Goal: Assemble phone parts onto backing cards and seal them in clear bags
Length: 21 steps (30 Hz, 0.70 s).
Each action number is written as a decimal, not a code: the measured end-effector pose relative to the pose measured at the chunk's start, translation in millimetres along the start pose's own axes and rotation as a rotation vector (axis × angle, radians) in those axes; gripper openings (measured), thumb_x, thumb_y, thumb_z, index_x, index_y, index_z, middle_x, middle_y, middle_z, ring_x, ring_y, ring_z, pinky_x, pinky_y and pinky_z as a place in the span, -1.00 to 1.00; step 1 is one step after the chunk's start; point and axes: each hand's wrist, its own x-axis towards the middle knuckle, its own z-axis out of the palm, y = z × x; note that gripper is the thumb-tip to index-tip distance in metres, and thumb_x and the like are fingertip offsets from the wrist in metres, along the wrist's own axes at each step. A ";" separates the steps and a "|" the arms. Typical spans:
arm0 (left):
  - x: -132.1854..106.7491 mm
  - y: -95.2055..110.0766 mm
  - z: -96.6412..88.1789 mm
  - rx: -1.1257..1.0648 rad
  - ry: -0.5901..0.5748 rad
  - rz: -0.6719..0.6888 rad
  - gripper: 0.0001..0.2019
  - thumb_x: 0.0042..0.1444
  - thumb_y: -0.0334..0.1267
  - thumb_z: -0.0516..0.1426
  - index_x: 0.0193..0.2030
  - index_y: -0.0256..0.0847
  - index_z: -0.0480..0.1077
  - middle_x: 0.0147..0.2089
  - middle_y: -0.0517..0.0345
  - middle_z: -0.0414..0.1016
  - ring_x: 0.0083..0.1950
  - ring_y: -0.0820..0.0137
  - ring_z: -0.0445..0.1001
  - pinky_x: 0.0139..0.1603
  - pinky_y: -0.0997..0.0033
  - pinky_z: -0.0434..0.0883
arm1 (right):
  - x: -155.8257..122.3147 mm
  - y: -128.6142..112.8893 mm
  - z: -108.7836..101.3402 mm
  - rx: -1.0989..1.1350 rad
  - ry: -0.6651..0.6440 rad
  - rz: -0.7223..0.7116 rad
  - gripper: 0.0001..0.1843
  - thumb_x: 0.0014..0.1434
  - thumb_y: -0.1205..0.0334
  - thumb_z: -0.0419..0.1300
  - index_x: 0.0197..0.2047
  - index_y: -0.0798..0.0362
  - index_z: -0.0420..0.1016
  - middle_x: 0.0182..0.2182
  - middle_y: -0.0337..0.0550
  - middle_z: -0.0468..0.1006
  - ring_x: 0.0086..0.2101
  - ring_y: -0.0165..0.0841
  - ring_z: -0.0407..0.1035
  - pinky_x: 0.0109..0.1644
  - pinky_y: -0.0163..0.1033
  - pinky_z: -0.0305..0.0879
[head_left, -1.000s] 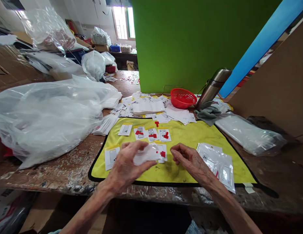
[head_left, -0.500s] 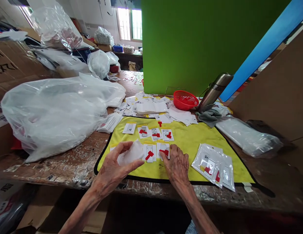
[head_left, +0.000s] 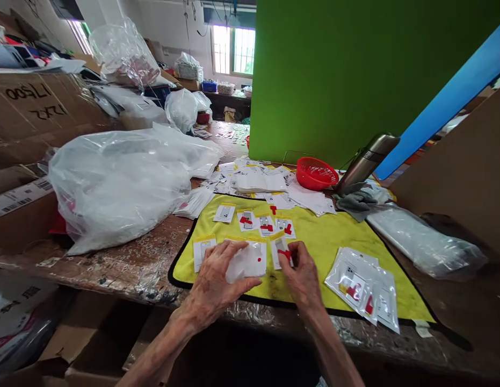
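Note:
My left hand [head_left: 215, 277] holds a clear plastic pouch [head_left: 247, 262] low over the yellow mat [head_left: 318, 236], thumb under it and fingers on top. My right hand [head_left: 300, 271] pinches a small white card with a red piece [head_left: 282, 250] lying on the mat just right of the pouch. Another card [head_left: 202, 249] lies left of my left hand. A row of similar cards with red pieces [head_left: 266, 223] lies farther back on the mat. Several filled pouches [head_left: 364, 287] are stacked at the mat's right front.
A large clear plastic bag [head_left: 121, 180] fills the table's left. Loose cards and paper [head_left: 260, 180] pile behind the mat, beside a red basket [head_left: 316, 173], a steel flask [head_left: 364, 160] and a grey cloth [head_left: 354, 201]. A green board [head_left: 334, 75] stands behind. Cardboard boxes [head_left: 32, 110] stand left.
My left hand has brought the pouch right and down over the mat. My right hand has shifted onto the card with the red piece. The view has panned left.

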 end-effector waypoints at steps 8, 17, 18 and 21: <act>8.2 5.8 6.6 -0.013 -0.057 0.053 -0.47 -0.15 -0.16 0.36 0.01 -0.13 0.36 -0.06 0.07 0.49 0.00 0.20 0.42 0.04 0.16 0.32 | -7.4 -26.1 -63.6 0.329 -0.438 0.058 -0.70 0.05 0.00 0.26 -0.29 0.01 0.33 -0.41 -0.31 0.40 -0.40 -0.45 0.23 -0.37 -0.38 0.16; 14.5 5.2 7.6 0.028 -0.187 0.154 -0.35 -0.14 -0.07 0.34 0.12 -0.13 0.32 0.01 0.01 0.44 0.06 0.15 0.36 0.15 0.05 0.26 | 13.4 -25.8 -82.5 0.158 -0.754 0.054 -0.69 0.04 -0.03 0.24 -0.36 0.05 0.35 -0.47 -0.31 0.27 -0.45 -0.46 0.12 -0.44 -0.36 0.04; 15.0 6.0 8.2 0.037 -0.211 0.172 -0.34 -0.14 -0.06 0.34 0.13 -0.13 0.31 0.02 0.01 0.43 0.06 0.15 0.36 0.16 0.04 0.25 | 17.0 -25.7 -83.0 0.130 -0.785 0.037 -0.70 0.04 -0.01 0.24 -0.36 0.05 0.36 -0.49 -0.31 0.25 -0.46 -0.47 0.09 -0.44 -0.35 0.02; 16.1 8.9 12.6 0.054 -0.267 0.228 -0.32 -0.15 -0.01 0.34 0.14 -0.12 0.31 0.03 0.00 0.42 0.07 0.14 0.36 0.17 0.02 0.23 | 23.1 -24.7 -76.4 0.035 -0.850 -0.018 -0.74 0.06 0.03 0.21 -0.33 0.05 0.35 -0.51 -0.34 0.20 -0.49 -0.47 0.04 -0.46 -0.35 -0.01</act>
